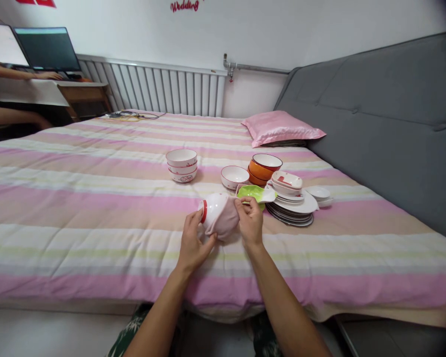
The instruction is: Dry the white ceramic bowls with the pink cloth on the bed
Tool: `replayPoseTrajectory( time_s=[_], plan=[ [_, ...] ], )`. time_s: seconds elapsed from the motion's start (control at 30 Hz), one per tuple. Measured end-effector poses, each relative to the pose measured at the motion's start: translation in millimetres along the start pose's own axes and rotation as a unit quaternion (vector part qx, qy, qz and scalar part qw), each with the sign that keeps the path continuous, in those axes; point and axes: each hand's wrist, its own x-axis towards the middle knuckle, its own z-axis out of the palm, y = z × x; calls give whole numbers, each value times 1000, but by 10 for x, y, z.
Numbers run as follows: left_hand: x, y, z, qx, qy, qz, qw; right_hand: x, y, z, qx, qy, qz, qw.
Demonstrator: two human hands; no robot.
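A white bowl point(214, 206) with a red foot ring lies tipped on its side between my hands, its base toward the left. My left hand point(194, 244) grips it near the foot, thumb below. A pale pink cloth point(227, 219) is draped around the bowl's right part and hides its rim. My right hand point(251, 220) is closed on the cloth, pressing it to the bowl. Just beyond the right hand lies a green leaf-like dish point(250, 192) with a white end. A single white bowl point(235, 176) with a red rim stands behind it.
Stacked white bowls point(182, 165) stand to the left. At the right are orange bowls point(262, 169), a pile of plates point(301, 204) topped by small rectangular dishes point(287, 182), and small white dishes point(319, 194). A pink pillow point(282, 128) lies farther back. Another person's arm point(15, 73) rests at a desk.
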Motion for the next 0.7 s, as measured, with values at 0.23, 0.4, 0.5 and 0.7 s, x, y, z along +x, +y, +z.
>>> replayPoseTrajectory(
  time_s=[0.23, 0.4, 0.5, 0.7],
  plan=[
    [2, 10, -25, 18, -21, 22, 999, 37, 15, -27, 0, -17, -17, 1000],
    [-5, 16, -23, 29, -24, 28, 999, 24, 51, -7, 25, 0, 46, 999],
    [-2, 22, -21, 28, -24, 28, 999, 5, 64, 31, 46, 16, 75, 996],
    [11, 26, -15, 27, -20, 25, 999, -28, 92, 88, 35, 72, 123, 989]
  ],
)
